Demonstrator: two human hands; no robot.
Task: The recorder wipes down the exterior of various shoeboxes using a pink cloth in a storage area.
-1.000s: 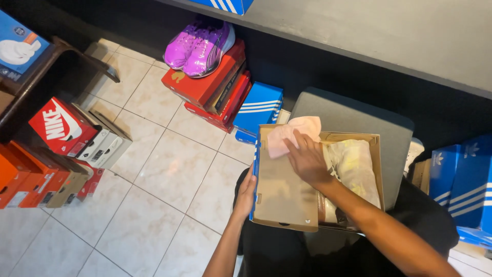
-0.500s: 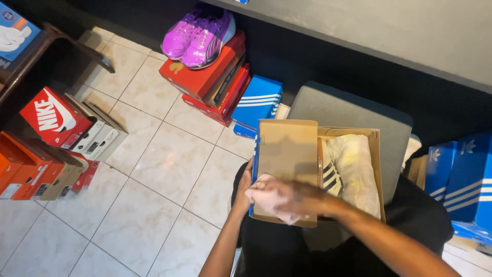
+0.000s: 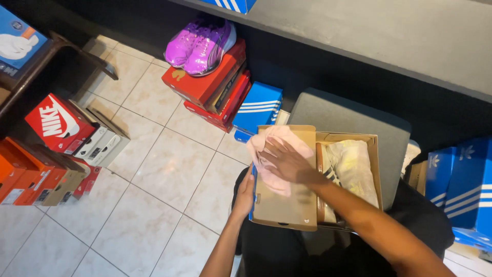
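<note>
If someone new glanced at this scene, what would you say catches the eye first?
Probably the right hand pressing a pink cloth on the brown lid of an open shoebox, which the left hand steadies. Next, the bright purple shoes atop the red boxes behind.

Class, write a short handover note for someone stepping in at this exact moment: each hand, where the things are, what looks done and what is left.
Left hand grips the left edge of the open brown cardboard shoe box on the lap.
Right hand presses a pink cloth flat on the box's folded-open lid.
Pale shoes under thin wrapping paper lie inside the box.
Done: box open, cloth on lid.
Left: lid not yet closed; cloth not yet put away.
</note>
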